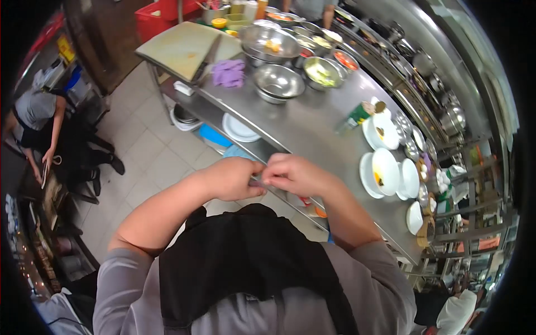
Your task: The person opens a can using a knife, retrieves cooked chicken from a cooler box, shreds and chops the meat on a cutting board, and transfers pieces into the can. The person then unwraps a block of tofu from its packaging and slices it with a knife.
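In front of my apron, my left hand [235,177] and my right hand [295,174] meet, both with fingers closed. A small dark, thin thing [255,183] shows between them, too small to name. Both hands are held in the air by the near edge of the steel table [312,131], above its lower shelf. Nearest on the tabletop beyond them are a steel bowl [279,82] and a crumpled purple cloth [228,73].
A cutting board [173,47] with a knife [207,56] lies at the far left. Bowls of cut vegetables [322,72] stand behind. White bowls [385,170] and a tin can [363,111] are on the right. Another person [36,111] bends at the left.
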`<state>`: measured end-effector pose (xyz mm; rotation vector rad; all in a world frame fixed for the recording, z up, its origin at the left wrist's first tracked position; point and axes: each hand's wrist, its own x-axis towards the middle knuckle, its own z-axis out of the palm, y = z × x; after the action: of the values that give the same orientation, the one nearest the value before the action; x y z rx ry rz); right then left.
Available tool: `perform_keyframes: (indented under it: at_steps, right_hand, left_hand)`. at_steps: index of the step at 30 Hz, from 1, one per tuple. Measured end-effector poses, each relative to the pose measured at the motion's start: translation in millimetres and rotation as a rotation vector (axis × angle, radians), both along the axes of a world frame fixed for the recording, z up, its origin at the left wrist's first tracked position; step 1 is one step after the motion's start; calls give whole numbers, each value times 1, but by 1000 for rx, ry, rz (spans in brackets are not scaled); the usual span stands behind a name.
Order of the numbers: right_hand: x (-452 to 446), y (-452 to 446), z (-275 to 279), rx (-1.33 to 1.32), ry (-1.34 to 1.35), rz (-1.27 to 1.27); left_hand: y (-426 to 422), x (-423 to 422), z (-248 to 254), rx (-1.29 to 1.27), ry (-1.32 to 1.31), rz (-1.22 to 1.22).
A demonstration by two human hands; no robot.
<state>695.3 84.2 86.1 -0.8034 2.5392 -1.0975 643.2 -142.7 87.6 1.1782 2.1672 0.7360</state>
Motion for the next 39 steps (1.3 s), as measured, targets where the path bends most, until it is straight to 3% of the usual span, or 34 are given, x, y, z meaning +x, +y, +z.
perform_keyframes:
  at_steps: [2, 5, 8, 9, 12, 13, 16, 20, 24, 25, 28, 30, 32, 35, 39]
  right_hand:
    - [-35, -45, -10, -34, 21, 79]
    - [-78, -98, -15, -54, -28, 151]
    - [-110, -135, -36, -203, -91, 20]
    - [-120, -141, -45, -264, 45, -71]
    - [-151, -132, -62, -538, -105, -427]
    - [-162, -123, -66, -649, -232, -466]
    - [-178, -106, -56, -649, -662, -544]
    - [-222, -118, -71, -1122, -720, -529]
    - [-271, -93, -55, -1259, -811, -429]
    - [-284, -86, -56, -1152, -737, -526]
    - [-307, -32, -37, -265, 507, -856]
    - [-322, 15, -16, 112, 780, -863]
    - [-340, 41, -20, 463, 781, -726]
    - [-368, 64, -38, 713, 542, -534]
    - [-381, 26, -12, 668, 568, -558]
  left_hand:
    - [-39, -13, -3, -61, -144, 166]
    - [-93, -26, -13, -34, -97, 282]
    - [-130, -53, -32, -1, -454, 543]
    - [-141, -63, -49, 130, -544, 599]
    - [-154, -88, -63, 468, -794, 911]
    - [-155, -100, -62, 555, -859, 930]
    - [-139, -137, -47, 794, -965, 961]
    - [-108, -189, -17, 907, -1082, 902]
    - [-95, -245, 1, 884, -1142, 897]
    - [-96, -258, 1, 878, -1142, 853]
    - [-102, -290, 0, 895, -1127, 880]
    - [-110, -312, -2, 892, -1149, 888]
    - [-122, -334, -6, 890, -1158, 885]
    - [-133, -368, -5, 891, -1182, 825]
    - [-161, -418, -14, 882, -1216, 789]
